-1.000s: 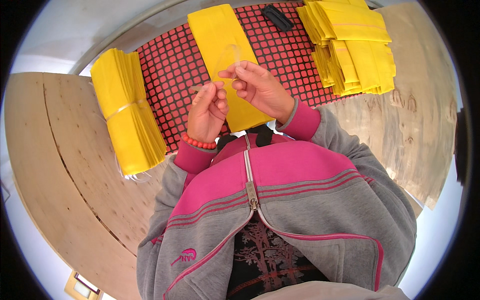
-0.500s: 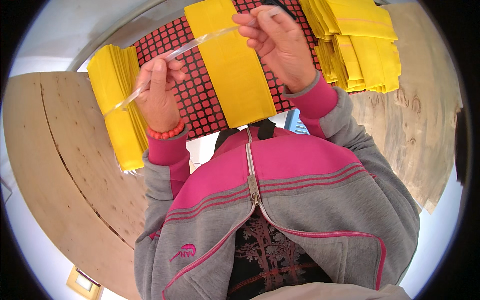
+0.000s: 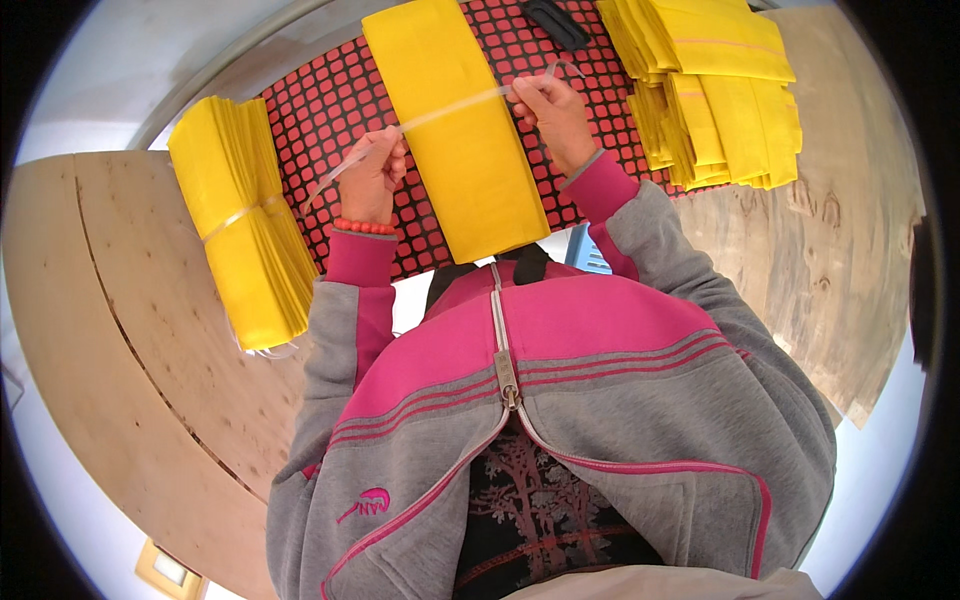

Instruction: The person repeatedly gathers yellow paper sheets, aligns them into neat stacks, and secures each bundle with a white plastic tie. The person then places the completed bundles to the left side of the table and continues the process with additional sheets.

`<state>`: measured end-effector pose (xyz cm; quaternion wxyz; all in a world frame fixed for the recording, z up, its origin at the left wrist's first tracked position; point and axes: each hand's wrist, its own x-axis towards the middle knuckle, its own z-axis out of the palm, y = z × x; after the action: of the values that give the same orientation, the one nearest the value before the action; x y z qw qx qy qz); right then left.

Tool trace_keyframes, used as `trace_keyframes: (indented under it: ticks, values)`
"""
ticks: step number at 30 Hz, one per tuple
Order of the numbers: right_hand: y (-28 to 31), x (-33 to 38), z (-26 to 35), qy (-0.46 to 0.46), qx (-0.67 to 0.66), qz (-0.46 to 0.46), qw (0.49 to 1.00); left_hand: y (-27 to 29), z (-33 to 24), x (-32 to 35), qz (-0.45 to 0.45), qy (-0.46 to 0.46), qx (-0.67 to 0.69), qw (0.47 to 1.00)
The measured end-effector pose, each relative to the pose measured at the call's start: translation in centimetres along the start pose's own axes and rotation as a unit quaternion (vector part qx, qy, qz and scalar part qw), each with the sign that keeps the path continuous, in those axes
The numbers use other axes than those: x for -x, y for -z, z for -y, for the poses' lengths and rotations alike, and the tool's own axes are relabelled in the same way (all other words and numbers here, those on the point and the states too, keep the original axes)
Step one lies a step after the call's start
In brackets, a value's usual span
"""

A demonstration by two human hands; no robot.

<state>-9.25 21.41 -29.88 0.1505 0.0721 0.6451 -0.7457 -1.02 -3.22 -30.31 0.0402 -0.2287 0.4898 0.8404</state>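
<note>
A clear plastic strip (image 3: 452,108) runs taut across a folded yellow fabric bundle (image 3: 470,180) in front of me. My left hand (image 3: 372,172), with a red bead bracelet, pinches the strip just left of the bundle, and a loose tail hangs past it toward the lower left. On the bundle's right side my right hand (image 3: 556,120) pinches the strip's other part, its end curling up above the fingers. Whether the strip touches the fabric I cannot tell. The bundle lies on a red-and-black checked cloth (image 3: 330,130).
To the left stands a thick yellow stack (image 3: 235,225) with a clear band round its middle. More yellow folded pieces (image 3: 720,100) are piled at the far right. A black object (image 3: 556,24) lies at the cloth's far side. Wooden boards (image 3: 130,300) flank the cloth.
Both hands have come lower and nearer the middle bundle, bringing the strip down across it. My left hand moved right, away from the left stack. The black object is now uncovered.
</note>
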Motion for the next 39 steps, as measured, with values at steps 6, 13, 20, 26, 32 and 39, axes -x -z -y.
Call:
trace_keyframes:
  ticks: [6, 13, 20, 26, 32, 39]
  values:
    - [-0.1, 0.2, 0.4, -0.006, -0.020, 0.000, 1.000, 0.6, 0.3, -0.2, 0.028, 0.035, 0.037, 0.998]
    - [0.1, 0.6, -0.2, 0.025, 0.008, -0.007, 1.000, 0.6, -0.3, -0.3, -0.031, -0.012, -0.095, 0.995]
    - [0.6, 0.5, 0.0, 0.042, 0.032, -0.007, 0.999, 0.5, -0.4, 0.4, -0.038, 0.013, -0.152, 0.988]
    - [0.8, 0.0, -1.0, 0.082, 0.096, -0.018, 0.992, 1.2, 0.5, -0.1, -0.040, -0.008, -0.152, 0.987]
    - [0.9, -1.2, -3.4, 0.108, 0.161, -0.021, 0.981, 2.5, 3.4, -2.2, -0.071, -0.019, -0.171, 0.982]
    - [1.5, -2.4, -4.9, 0.104, 0.238, -0.027, 0.965, 2.8, 5.0, -3.0, -0.080, 0.017, -0.080, 0.993]
